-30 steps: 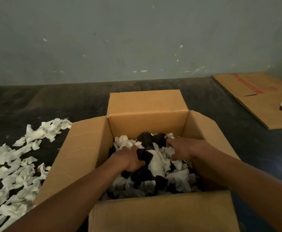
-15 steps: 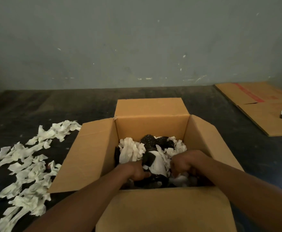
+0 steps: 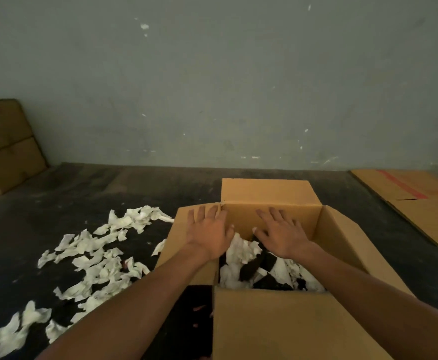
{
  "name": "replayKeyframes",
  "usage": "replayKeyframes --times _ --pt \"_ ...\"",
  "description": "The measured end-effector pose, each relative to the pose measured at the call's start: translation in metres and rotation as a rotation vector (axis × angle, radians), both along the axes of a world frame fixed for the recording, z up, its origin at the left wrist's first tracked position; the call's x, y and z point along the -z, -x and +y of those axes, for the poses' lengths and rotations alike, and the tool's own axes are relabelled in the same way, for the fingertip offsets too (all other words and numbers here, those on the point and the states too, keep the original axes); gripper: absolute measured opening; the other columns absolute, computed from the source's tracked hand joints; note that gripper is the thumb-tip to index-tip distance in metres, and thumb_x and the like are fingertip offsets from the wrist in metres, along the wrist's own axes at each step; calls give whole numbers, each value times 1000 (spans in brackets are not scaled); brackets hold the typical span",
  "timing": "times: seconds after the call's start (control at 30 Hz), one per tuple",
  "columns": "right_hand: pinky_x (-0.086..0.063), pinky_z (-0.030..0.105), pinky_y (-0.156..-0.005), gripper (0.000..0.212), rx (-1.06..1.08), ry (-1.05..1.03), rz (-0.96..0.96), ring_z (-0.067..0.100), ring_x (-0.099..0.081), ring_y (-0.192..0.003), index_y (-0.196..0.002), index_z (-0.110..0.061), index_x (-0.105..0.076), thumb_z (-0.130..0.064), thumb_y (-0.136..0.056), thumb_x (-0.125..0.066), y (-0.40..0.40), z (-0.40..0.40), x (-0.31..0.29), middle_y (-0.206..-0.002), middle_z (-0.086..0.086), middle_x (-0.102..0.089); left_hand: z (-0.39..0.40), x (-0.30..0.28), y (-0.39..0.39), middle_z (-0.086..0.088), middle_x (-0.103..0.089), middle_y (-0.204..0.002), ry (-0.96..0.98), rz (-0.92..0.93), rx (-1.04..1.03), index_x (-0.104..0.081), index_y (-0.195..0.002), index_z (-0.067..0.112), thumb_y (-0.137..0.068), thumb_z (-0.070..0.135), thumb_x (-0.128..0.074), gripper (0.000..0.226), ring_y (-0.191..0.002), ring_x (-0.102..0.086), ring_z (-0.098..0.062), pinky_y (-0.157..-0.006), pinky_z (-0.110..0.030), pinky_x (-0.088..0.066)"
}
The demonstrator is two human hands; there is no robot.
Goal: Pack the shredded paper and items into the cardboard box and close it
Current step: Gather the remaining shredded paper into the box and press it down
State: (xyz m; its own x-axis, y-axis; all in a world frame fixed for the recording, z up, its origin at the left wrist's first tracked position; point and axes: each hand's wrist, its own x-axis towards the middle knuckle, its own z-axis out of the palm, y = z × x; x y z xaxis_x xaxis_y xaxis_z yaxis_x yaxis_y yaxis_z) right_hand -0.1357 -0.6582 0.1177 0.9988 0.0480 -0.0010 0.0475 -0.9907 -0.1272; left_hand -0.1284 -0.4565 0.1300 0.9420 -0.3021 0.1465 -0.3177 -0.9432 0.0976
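Two bare forearms, no sleeves; left hand [image 3: 208, 233], right hand [image 3: 280, 233] ungloved

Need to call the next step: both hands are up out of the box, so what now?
Probably gather more shredded paper with the open left hand: much still lies on the floor, and the cardboard box stands with all flaps open. Right hand hovers open over the filling.

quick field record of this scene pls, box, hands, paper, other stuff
box: cardboard box, all four flaps open
contents: white shredded paper mixed with dark items
left hand: open, fingers spread, over left flap
right hand: open, fingers spread, above contents
loose paper: scattered on floor left of box
flat cardboard: far right
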Motion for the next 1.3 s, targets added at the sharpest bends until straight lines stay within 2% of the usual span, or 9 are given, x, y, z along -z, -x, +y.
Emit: replayKeyframes --times 0.1,0.3,0.5,0.63,0.8,1.03,1.17,1.3 --pt "-12 58 -116 66 -37 1 -30 32 -4 -148 -152 -33 -7 -60 -95 -26 16 48 -1 -163 6 -5 51 1 18 -5 -21 -162 4 11 -64 -22 -153 27 -99 51 -28 59 -150 -12 -34 -120 -58 -7" --pt "-6 57 -117 64 -137 -83 -45 31 -1 -149 -153 -34 -6 -55 -97 -29 53 164 4 -163 6 -3 165 14 73 -4 -27 -160 77 -13 -206 -26 -150 28 -97 53 -32 59 -147 -19 -31 -118 -57 -13" --pt "-11 47 -120 62 -282 -255 -60 27 -3 -149 -153 -32 -13 -51 -98 -35 102 282 36 -163 7 -8 282 49 132 -7 -11 -165 127 101 -382 -12 -154 30 -96 58 -34 69 -151 -7 -34 -120 -57 -9" --pt "-12 50 -119 67 -293 -256 43 30 1 -149 -152 -35 -8 -54 -96 -37 126 331 75 -163 7 -2 338 82 164 -9 0 -166 167 225 -489 -1 -155 32 -92 64 -40 81 -150 1 -39 -119 -61 -7" --pt "-7 58 -117 81 -255 -198 221 32 13 -148 -150 -43 7 -66 -89 -41 138 364 126 -162 5 14 380 131 187 -11 15 -164 216 388 -582 13 -154 33 -83 75 -45 101 -147 10 -46 -117 -65 -5" --pt "2 70 -111 97 -192 -75 312 38 30 -141 -128 -56 40 -83 -76 -36 109 391 182 -149 3 43 412 192 166 -12 32 -158 159 516 -684 28 -148 37 -64 94 -40 121 -144 16 -52 -113 -69 1" --pt "5 72 -108 96 -197 -39 284 42 27 -141 -131 -54 39 -90 -71 -27 61 408 202 -150 4 44 430 212 124 -10 37 -155 123 513 -624 32 -145 38 -52 102 -32 130 -142 23 -50 -112 -70 8" --pt "5 72 -109 92 -182 -44 284 42 24 -142 -135 -52 36 -87 -75 -25 14 430 216 -154 5 38 441 225 72 -8 36 -156 99 516 -554 32 -145 38 -54 103 -24 125 -142 27 -47 -113 -69 7"
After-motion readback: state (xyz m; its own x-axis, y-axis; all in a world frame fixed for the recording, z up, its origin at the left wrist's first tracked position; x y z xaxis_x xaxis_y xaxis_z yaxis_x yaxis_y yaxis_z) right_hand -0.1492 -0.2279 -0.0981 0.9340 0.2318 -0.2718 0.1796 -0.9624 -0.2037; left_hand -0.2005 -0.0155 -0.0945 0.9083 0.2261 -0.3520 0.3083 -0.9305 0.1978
